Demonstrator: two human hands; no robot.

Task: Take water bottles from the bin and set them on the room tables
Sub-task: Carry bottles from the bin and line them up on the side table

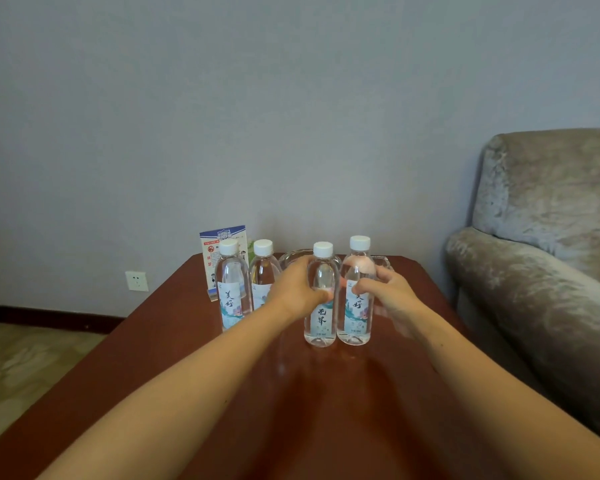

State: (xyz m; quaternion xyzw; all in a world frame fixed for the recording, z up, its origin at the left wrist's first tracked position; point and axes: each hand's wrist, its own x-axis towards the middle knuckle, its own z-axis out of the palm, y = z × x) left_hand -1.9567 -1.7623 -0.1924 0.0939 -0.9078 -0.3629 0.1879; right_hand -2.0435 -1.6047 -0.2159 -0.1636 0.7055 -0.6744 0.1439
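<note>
The fingers (303, 266) of the left hand (297, 289) are curled round the middle bottle (321, 320). Those of the right hand (388, 296), blurred, appear wrapped round the rightmost bottle (355, 323). Both bottles are stood upright, side by side, on the tabletop (291, 410). Two left bottles (231, 299) are set upright nearby, before a card stand (219, 244).
</note>
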